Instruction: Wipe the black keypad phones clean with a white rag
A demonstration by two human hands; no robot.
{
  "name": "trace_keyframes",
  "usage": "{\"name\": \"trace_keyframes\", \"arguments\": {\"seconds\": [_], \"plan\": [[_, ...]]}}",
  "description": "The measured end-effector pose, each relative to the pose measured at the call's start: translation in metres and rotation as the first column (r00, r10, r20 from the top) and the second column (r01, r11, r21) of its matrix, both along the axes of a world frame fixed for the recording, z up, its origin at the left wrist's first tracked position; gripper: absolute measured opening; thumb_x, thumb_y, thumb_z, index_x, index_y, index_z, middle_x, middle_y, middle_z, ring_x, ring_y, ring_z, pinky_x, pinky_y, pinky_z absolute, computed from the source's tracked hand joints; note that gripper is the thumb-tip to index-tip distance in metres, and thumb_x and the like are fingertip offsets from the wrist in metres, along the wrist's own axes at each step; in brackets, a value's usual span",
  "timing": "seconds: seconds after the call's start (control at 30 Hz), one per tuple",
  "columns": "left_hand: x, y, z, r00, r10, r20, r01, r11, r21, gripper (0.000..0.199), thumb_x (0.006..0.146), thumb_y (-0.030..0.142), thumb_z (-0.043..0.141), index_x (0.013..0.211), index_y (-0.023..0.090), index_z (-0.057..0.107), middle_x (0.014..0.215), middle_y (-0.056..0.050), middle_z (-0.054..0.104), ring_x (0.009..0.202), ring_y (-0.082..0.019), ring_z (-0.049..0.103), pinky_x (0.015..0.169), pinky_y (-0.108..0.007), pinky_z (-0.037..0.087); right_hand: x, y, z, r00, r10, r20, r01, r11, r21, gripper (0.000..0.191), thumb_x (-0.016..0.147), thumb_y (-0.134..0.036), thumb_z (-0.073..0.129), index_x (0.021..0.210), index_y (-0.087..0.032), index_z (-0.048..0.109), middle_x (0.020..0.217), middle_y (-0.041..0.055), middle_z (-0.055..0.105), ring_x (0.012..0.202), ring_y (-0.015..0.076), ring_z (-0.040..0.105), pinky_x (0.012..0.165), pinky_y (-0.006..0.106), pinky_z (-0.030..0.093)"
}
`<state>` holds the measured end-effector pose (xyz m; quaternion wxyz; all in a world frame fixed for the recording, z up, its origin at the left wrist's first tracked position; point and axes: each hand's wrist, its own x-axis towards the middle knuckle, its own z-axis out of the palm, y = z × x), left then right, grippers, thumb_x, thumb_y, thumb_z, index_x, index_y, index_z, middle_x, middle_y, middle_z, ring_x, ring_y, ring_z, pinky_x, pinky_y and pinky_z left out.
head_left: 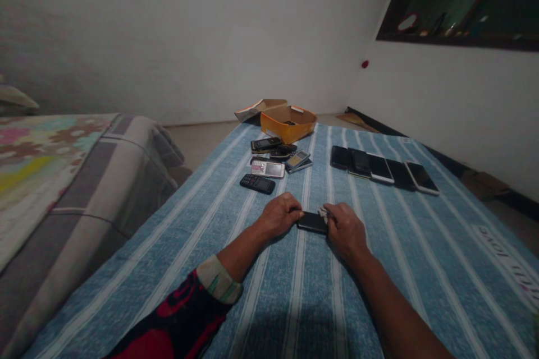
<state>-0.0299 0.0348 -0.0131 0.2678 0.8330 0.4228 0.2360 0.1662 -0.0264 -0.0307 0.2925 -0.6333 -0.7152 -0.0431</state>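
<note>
A dark mobile phone (312,222) lies on the blue striped cloth between my hands. My left hand (281,215) pinches the phone's left end with bent fingers. At the other end my right hand (346,230) is closed on a small crumpled pale cloth (323,213), which touches the phone's upper right part. Just beyond the left hand sits a black keypad phone (257,183), with a silver and red keypad phone (268,168) behind it.
Several older phones (283,151) are heaped before an open orange cardboard box (286,129). A row of touchscreen phones (381,169) lies at the right on the striped cloth (202,235). A bed with a grey blanket (126,162) stands at the left.
</note>
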Motion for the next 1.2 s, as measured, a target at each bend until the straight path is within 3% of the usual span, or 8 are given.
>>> {"name": "trace_keyframes", "arguments": {"seconds": [0.63, 0.83, 1.2], "plan": [[-0.0036, -0.0001, 0.0057, 0.996, -0.045, 0.074, 0.051, 0.995, -0.09, 0.007, 0.074, 0.014, 0.062, 0.077, 0.016, 0.069, 0.08, -0.001, 0.057, 0.083, -0.016, 0.058, 0.079, -0.027, 0.046, 0.0017, 0.0019, -0.0022, 1.0, 0.005, -0.001, -0.005, 1.0, 0.001, 0.03, 0.084, -0.01, 0.047, 0.103, -0.018, 0.068, 0.086, 0.006, 0.061, 0.081, 0.0194, 0.055, 0.072, 0.029, 0.04], [0.0008, -0.0027, 0.0042, 0.999, 0.025, 0.045, -0.022, 0.998, -0.064, 0.007, 0.074, 0.023, 0.067, 0.077, 0.017, 0.069, 0.078, 0.0, 0.055, 0.076, -0.015, 0.055, 0.07, -0.026, 0.045, 0.0003, 0.0011, -0.0005, 1.0, -0.006, 0.005, 0.006, 1.0, -0.008, 0.029, 0.084, -0.01, 0.047, 0.102, -0.019, 0.068, 0.085, 0.0058, 0.06, 0.081, 0.0197, 0.054, 0.071, 0.029, 0.039], [0.0033, -0.0002, -0.0018, 0.997, 0.032, 0.077, -0.027, 0.998, -0.061, 0.002, 0.073, 0.018, 0.067, 0.074, 0.016, 0.068, 0.077, 0.0, 0.055, 0.076, -0.014, 0.056, 0.071, -0.027, 0.045, 0.0009, 0.0016, -0.0011, 1.0, -0.001, 0.0, 0.001, 1.0, -0.005, 0.029, 0.084, -0.01, 0.047, 0.103, -0.019, 0.067, 0.085, 0.0056, 0.06, 0.082, 0.0195, 0.053, 0.071, 0.028, 0.039]]}}
